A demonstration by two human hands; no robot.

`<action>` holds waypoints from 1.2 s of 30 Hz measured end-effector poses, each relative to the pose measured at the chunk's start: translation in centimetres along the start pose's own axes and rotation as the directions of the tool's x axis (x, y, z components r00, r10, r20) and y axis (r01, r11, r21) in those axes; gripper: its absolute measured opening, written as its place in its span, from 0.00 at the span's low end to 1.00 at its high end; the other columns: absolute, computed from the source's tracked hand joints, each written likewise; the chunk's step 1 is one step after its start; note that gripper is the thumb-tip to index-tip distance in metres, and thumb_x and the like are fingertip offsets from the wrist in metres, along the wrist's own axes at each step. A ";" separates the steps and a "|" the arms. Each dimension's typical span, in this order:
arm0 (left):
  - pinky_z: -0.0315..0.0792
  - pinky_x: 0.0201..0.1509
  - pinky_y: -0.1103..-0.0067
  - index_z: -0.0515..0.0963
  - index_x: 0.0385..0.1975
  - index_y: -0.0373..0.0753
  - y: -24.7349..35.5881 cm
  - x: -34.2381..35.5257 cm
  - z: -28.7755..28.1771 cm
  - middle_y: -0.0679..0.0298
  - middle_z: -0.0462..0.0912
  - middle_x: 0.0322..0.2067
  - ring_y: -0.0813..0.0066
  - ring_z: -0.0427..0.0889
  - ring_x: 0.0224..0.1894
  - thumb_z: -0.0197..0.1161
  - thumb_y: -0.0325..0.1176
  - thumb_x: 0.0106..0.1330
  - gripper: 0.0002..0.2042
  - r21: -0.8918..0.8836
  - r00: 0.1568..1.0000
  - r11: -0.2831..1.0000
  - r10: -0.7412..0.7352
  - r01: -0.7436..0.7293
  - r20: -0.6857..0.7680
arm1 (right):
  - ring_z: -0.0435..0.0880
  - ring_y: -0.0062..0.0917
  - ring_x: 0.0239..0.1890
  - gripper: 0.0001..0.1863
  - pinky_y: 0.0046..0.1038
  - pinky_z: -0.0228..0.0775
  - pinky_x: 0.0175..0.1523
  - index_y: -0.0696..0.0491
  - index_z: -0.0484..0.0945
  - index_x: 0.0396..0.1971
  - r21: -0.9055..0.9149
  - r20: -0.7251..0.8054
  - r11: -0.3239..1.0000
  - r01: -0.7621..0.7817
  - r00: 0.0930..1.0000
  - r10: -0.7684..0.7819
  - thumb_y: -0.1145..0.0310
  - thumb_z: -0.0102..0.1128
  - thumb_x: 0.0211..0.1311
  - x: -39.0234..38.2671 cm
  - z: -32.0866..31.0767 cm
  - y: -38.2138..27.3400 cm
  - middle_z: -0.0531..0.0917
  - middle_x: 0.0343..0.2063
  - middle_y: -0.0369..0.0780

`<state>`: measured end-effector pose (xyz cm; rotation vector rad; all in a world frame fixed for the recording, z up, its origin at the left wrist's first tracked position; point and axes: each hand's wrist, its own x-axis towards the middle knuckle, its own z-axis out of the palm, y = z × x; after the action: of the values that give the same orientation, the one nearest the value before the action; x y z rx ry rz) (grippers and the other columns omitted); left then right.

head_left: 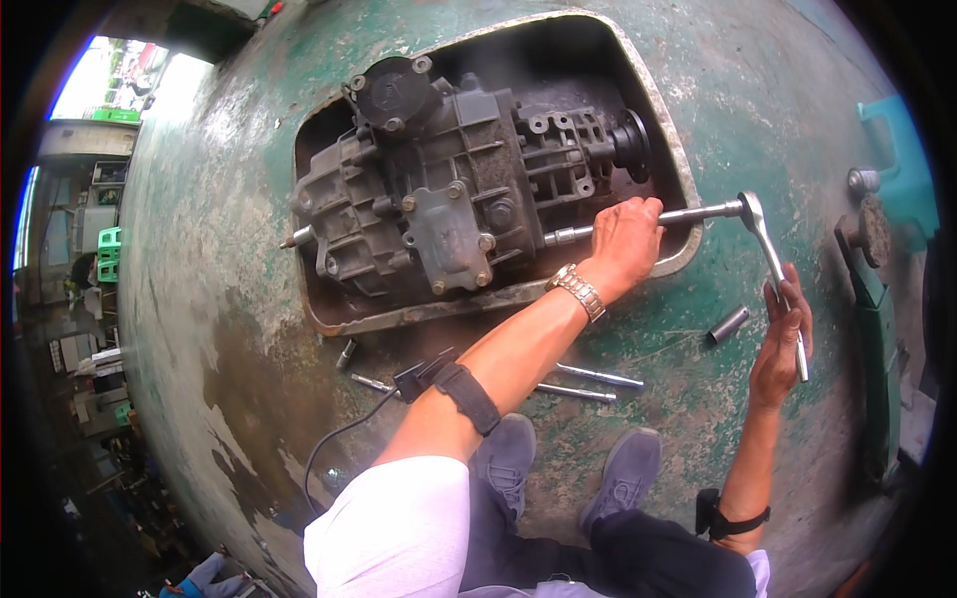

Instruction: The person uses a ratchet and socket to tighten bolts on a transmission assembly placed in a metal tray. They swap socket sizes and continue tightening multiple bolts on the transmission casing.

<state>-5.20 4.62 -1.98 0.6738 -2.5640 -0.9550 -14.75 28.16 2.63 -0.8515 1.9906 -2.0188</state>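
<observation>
So the big lump here is a grimy grey gearbox point(454, 184) lying on its side in a shallow metal-edged pit point(688, 189) cut into the worn green floor point(698, 90). A long ratchet wrench point(773, 254) with an extension bar point(688, 213) runs in from the right toward the casing. The far end of the bar sits low on the housing, though I can't tell exactly which bolt it's on.

Left hand point(626, 237) is wrapped around the extension bar, steadying it close to the gearbox. Right hand point(783, 344) is clasped around the ratchet handle, out by its end.

My two cents on doing this bit well: keep that left hand holding the bar dead in line with the bolt so the socket doesn't cock off and round it (long extensions love to wander), and pull the handle smoothly from the end for leverage.

Smaller stuff on the floor: two thin metal rods point(596, 377) by the person's grey shoes point(628, 478), a loose socket point(728, 325) just right of the pit, a small socket point(345, 353) and a black cable point(339, 439) on the left.

Floor is scuffed, oil-stained and patchy with bare concrete. Off to the left is a cluttered open workshop with green crates point(108, 254), daylight beyond.
</observation>
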 end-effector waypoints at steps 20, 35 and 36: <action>0.75 0.40 0.63 0.75 0.31 0.37 -0.3 -0.2 0.1 0.53 0.79 0.28 0.52 0.81 0.35 0.65 0.30 0.56 0.07 0.002 0.998 0.999 0.048 -0.048 -0.049 | 0.82 0.23 0.46 0.28 0.18 0.74 0.36 0.59 0.66 0.62 -0.333 0.164 0.812 -0.478 0.819 0.550 0.56 0.54 0.70 6.8 -5.3 -6.9 0.78 0.54 0.44; 0.76 0.37 0.63 0.75 0.30 0.36 -0.4 0.0 0.1 0.51 0.81 0.27 0.51 0.83 0.33 0.64 0.32 0.57 0.07 0.092 0.998 0.994 0.047 -0.051 0.039 | 0.80 0.19 0.23 0.26 0.22 0.69 0.23 0.64 0.67 0.58 -0.687 0.197 0.616 -0.386 0.717 0.669 0.78 0.59 0.59 4.4 -1.6 -5.7 0.81 0.27 0.39; 0.76 0.37 0.63 0.75 0.30 0.36 -0.3 0.1 0.0 0.51 0.82 0.27 0.51 0.83 0.32 0.64 0.32 0.57 0.08 0.096 0.998 0.994 0.044 -0.048 0.048 | 0.80 0.20 0.24 0.24 0.23 0.70 0.24 0.64 0.68 0.57 -0.655 0.215 0.646 -0.392 0.723 0.657 0.78 0.59 0.59 4.4 -1.6 -5.5 0.81 0.25 0.40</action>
<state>-5.20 4.41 -2.20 0.6227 -2.6688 -0.8455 -17.75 27.75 9.17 -0.5984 2.2204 -0.7984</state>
